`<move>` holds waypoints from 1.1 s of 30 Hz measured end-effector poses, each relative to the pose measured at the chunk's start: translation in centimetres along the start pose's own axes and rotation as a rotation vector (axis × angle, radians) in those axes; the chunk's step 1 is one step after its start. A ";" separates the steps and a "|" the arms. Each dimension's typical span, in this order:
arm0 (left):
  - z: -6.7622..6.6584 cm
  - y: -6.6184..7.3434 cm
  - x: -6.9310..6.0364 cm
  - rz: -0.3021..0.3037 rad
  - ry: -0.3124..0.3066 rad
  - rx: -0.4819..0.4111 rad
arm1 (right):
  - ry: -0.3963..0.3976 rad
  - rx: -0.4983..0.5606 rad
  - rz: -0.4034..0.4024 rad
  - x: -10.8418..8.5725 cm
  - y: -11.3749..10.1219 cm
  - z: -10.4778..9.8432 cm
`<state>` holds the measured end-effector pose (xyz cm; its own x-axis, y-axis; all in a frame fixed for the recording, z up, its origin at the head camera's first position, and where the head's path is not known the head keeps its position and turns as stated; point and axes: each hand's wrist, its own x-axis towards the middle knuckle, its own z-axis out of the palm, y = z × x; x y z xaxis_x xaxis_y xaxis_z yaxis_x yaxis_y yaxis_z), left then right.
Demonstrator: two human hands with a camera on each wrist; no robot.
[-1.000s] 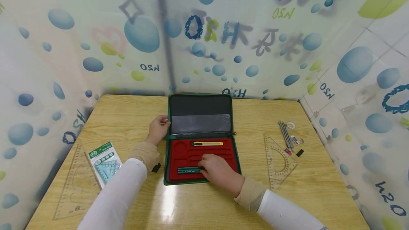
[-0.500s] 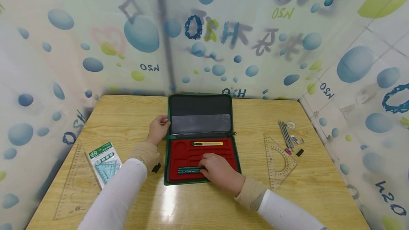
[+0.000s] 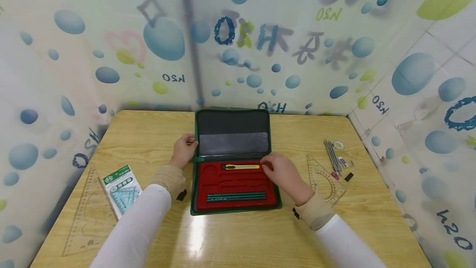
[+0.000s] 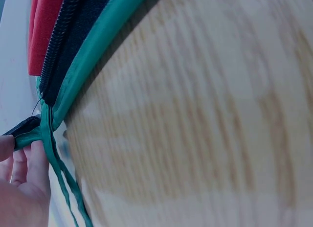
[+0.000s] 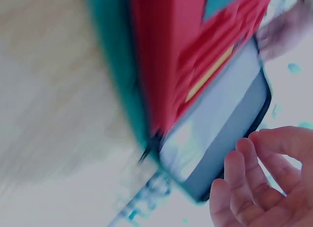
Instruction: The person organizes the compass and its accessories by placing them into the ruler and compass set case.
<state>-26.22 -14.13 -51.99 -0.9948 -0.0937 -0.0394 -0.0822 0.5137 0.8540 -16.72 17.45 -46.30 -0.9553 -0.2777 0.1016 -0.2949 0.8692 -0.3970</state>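
Observation:
An unzipped green case [image 3: 276, 207] lies spread on the table, its black lid [image 3: 233, 121] folded back. My left hand [image 3: 183, 151] pinches the lid's left edge between thumb and fingers; the left wrist view shows the green edging [image 4: 29, 137] in that grip. Dark green pencils [image 3: 236, 196] lie side by side in the front of the red moulded tray [image 3: 215, 208]. A yellow utility knife [image 3: 243, 167] rests in the rear slot. Beyond the knife's right end hovers my right hand [image 3: 285, 173]; in the right wrist view its bent, relaxed fingers [image 5: 234, 170] hold nothing.
To the right lie a clear set square [image 3: 316, 193], several grey pen-like tools [image 3: 332, 158], a white ring [image 3: 339, 146] and a small black block [image 3: 349, 177]. A packet of blue rulers [image 3: 122, 189] and another clear set square [image 3: 79, 218] are on the left.
My right hand has let go of the pencils and moved up and right to the case's right edge. The pencils now show full length. My left hand keeps its hold.

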 end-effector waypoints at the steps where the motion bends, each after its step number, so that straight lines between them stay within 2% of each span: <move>1: 0.0 0.1 0.0 -0.002 -0.001 -0.004 | 0.004 0.008 0.028 0.1 0.7 -0.5; 8: -0.1 0.1 -0.1 -0.003 -0.007 -0.004 | 0.051 0.028 0.159 0.9 5.4 -3.1; 15: -0.2 0.2 -0.1 -0.002 -0.009 -0.004 | 0.038 0.073 0.262 1.0 10.4 -3.7; 19: -0.2 0.3 -0.1 0.006 -0.002 -0.002 | 0.032 0.089 0.390 0.9 13.6 -4.6; 22: -0.2 0.3 -0.1 0.017 0.008 -0.003 | 0.059 0.092 0.479 0.7 15.8 -5.6; 27: -0.1 0.3 -0.1 0.021 0.018 -0.007 | 0.104 0.034 0.555 0.2 19.0 -6.0; 33: -0.1 0.4 -0.2 0.018 0.028 -0.014 | 0.080 -0.036 0.646 0.0 21.6 -5.5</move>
<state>-26.00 -13.96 -51.57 -0.9940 -0.1087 -0.0098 -0.0635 0.5032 0.8618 -23.20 38.44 -49.86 -0.9388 0.3352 -0.0789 0.3397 0.8644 -0.3707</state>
